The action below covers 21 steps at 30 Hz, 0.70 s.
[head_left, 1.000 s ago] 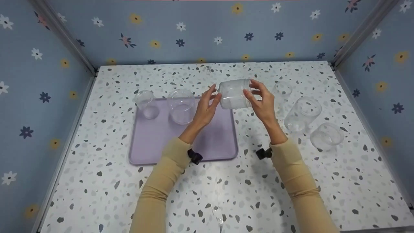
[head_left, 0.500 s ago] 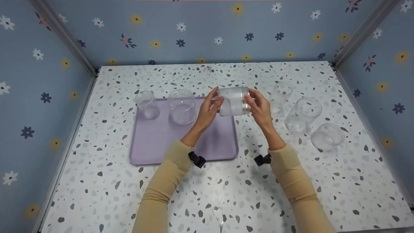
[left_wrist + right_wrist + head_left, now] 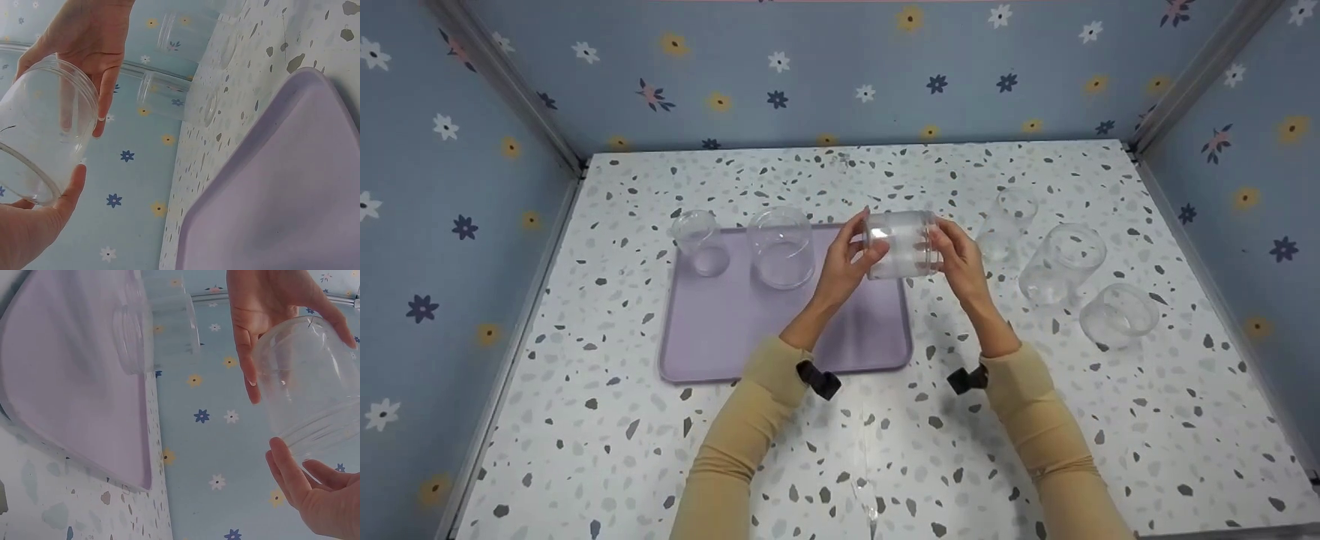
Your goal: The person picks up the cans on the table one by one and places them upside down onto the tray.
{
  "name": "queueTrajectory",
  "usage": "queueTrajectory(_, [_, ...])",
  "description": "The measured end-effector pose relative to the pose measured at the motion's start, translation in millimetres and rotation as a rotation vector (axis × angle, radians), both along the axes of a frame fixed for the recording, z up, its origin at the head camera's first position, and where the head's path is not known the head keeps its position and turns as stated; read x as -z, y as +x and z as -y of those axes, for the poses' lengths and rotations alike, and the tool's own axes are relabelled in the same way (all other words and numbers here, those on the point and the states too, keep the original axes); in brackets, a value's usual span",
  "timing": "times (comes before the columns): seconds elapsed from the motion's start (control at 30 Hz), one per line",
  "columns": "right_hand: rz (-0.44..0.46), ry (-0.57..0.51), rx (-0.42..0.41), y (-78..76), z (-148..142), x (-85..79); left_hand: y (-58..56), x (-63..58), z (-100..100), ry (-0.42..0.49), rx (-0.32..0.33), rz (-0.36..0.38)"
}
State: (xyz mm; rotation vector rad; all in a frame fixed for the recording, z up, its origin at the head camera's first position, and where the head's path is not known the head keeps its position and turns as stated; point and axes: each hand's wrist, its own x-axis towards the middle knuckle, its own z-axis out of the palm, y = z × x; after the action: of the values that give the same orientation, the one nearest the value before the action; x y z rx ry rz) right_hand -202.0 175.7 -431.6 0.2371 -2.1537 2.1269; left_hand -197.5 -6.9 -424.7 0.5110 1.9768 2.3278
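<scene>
**A:** so where's the clear jar [image 3: 901, 244] at right now?

**B:** up in the air, held between both hands over the 2 o'clock corner of the lilac tray [image 3: 720, 330]. It's lying on its side, long axis running 9 to 3 in the head view. The threaded neck looks to be at the 3 o'clock end, though it's see-through, so I can't call the mouth for sure.

**A:** and the hands?

**B:** left hand [image 3: 844, 262] is at the jar's 9 o'clock end, fingers curled over it with the thumb underneath, gripping it. Right hand [image 3: 960, 259] does the same at the 3 o'clock end. In the left wrist view the jar [image 3: 42, 129] sits between the thumb at 6 and the other hand's fingers at 12.

**A:** anything else around?

**B:** two more jars on the tray, a small one [image 3: 699, 241] at its 11 o'clock corner and a bigger one [image 3: 781, 246] just beside it at 3. Three jars stand on the speckled counter [image 3: 885, 450] off at 3 o'clock of the hands: one [image 3: 1005, 223] nearest, then one [image 3: 1061, 264], then a squat one [image 3: 1117, 315] farthest out.
</scene>
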Motion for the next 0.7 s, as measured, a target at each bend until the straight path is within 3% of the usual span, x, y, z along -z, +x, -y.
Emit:
queueTrajectory(0.17, [0.024, -0.039, -0.028, 1.9, 0.8, 2.6, -9.1, 17.1, -0.8, 0.014, -0.021, -0.033])
queueTrajectory(0.27, [0.04, -0.065, -0.039, 2.1, 1.6, 6.3, -10.4, 20.9, -1.5, -0.008, -0.051, -0.045])
queueTrajectory(0.53, [0.065, -0.059, -0.075, 3.6, -0.8, 9.9, 6.5, -6.2, 0.1, -0.057, -0.071, -0.005])
queueTrajectory(0.7, [0.039, -0.016, -0.086, 3.1, -3.9, 10.2, -2.4, 6.7, -0.1, -0.09, -0.082, 0.023])
